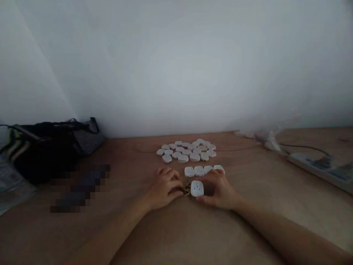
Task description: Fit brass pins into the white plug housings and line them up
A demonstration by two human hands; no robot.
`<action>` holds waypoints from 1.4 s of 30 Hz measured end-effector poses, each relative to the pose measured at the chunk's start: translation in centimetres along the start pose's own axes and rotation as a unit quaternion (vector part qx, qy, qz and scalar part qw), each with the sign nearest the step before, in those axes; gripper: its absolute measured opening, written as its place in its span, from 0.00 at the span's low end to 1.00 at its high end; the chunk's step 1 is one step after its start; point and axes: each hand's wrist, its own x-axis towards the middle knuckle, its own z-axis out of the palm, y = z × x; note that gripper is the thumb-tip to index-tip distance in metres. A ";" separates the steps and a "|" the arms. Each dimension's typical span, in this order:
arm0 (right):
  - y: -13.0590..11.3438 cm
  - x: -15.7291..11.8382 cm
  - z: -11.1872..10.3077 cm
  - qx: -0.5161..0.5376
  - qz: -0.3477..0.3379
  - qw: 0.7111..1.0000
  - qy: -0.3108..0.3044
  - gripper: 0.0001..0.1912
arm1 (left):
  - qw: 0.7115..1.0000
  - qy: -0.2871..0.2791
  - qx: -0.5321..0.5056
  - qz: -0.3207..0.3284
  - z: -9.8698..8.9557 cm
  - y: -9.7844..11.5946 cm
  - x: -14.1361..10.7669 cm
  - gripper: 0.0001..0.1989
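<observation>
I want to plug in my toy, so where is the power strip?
In the head view, the power strip lies far right on the wooden table, beyond the right hand.

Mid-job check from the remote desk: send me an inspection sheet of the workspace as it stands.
Surface: light wooden desk.
Job's things: white socket faceplates, a loose pile and a row of four; small brass parts between the hands.
Clutter: black bag at left, a pixelated object beside it, crumpled clear plastic at back right.
Hands: right hand pinches one faceplate; left hand is against the brass parts, grip unclear.
Cables: power strip at right, dark cable leading from it.
Surroundings: plain white wall; other people: nothing seen.
</observation>
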 end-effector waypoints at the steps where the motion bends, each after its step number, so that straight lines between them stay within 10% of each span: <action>1: 0.0 0.0 0.0 -0.001 0.001 1.000 -0.001 0.23 | 1.000 -0.008 -0.005 -0.004 0.1 0.1 0.1 0.05; 16: -0.3 0.1 -0.1 0.002 -0.005 1.000 -0.005 0.23 | 0.985 0.024 -0.155 -0.066 0.6 2.1 -0.4 0.04; 42: -1.6 0.0 0.5 -0.054 -0.048 0.997 0.036 0.21 | 0.998 0.032 -0.018 -0.045 0.7 4.1 0.1 0.04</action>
